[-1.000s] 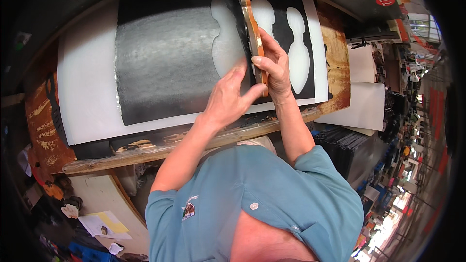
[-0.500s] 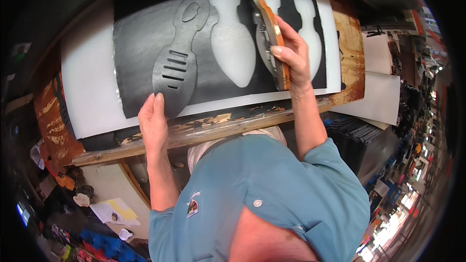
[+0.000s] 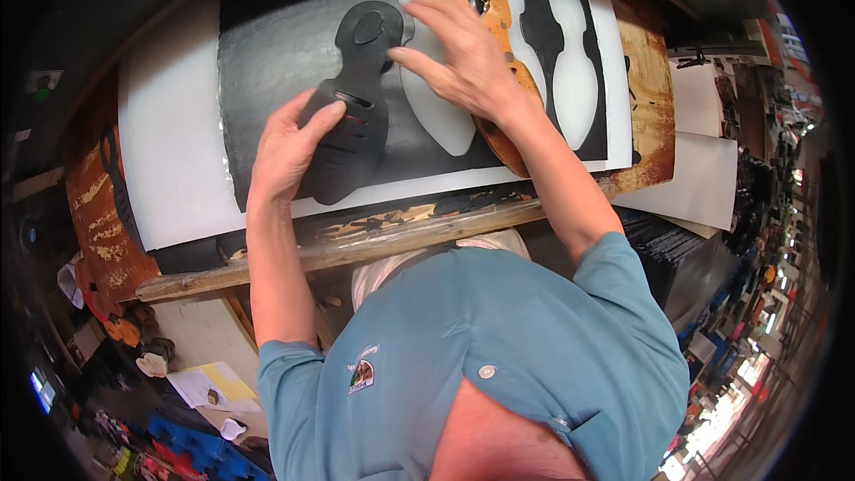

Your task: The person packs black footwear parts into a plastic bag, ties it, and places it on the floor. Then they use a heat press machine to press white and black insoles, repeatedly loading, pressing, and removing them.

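My left hand [image 3: 287, 151] pinches a black insole-shaped cut piece [image 3: 363, 142] with slots across its wide part and an oval outline in its narrow end. The piece is raised and tilted over a black sheet [image 3: 276, 62]. Close to its narrow end is my right hand [image 3: 476, 67], thumb and fingers spread and nothing gripped. Whether the right thumb touches the piece's edge I cannot tell. Partly behind the right hand and wrist, an orange-edged cutting die [image 3: 501, 25] of similar outline rests on the sheet. White insole-shaped cut-outs [image 3: 570, 89] show in the sheet.
A white board [image 3: 169, 116] lies under the black sheet on a worn wooden bench [image 3: 650, 116]. Dark scraps [image 3: 383, 217] lie along a wooden rail [image 3: 427, 232] at the near edge. Stacked dark sheets [image 3: 668, 254] stand at the right, below white sheets [image 3: 695, 174].
The right hand has let go of the cutting die, now lying on the sheet, and moved left with fingers spread. My left hand has lifted the cut piece and shifted it right.
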`<state>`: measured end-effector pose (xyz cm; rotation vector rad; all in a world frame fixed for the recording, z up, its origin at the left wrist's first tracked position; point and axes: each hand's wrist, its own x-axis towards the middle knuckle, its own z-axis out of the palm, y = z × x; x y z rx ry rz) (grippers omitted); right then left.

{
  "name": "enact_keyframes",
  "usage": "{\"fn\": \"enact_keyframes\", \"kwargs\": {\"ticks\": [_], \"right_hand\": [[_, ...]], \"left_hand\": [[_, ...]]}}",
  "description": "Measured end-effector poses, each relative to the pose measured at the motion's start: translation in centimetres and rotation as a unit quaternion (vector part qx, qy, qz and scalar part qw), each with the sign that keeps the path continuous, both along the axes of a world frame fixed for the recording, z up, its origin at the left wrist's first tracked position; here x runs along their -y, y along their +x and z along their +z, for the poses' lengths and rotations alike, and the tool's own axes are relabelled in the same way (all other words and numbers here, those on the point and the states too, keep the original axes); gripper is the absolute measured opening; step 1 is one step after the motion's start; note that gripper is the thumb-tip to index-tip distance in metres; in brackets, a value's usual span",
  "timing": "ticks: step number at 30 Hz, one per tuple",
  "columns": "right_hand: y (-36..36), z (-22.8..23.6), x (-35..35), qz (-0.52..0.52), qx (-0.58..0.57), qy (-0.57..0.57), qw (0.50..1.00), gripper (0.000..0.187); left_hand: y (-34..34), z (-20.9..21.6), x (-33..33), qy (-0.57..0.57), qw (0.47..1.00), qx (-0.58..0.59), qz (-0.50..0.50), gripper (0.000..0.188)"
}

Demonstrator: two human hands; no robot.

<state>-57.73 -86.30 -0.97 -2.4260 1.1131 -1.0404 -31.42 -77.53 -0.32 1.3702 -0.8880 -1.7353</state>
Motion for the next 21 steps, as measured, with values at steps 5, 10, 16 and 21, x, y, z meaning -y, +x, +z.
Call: {"fn": "enact_keyframes", "kwargs": {"ticks": [5,10,16,21], "right_hand": [[3.1,-2.2,2.7,0.017,-0.022,0.104,0.994,0.046],[2.5,-1.9,3.1,0.032,0.11,0.265,0.957,0.031],[-2.4,-0.5,3.1,-0.144,0.345,0.305,0.876,0.036],[-14.4,-1.6,5.1,-0.311,0.202,0.143,0.918,0.041]], "left_hand": [[-0.9,-2.0,2.1,-0.115,0.992,-0.005,-0.045,0.055],[-2.0,-2.0,2.5,-0.077,0.977,-0.196,-0.044,0.076],[2.6,1.4,-0.8,-0.161,0.979,-0.109,0.058,0.027],[18.9,1.3,-3.3,-0.209,0.936,0.168,0.229,0.029]]}}
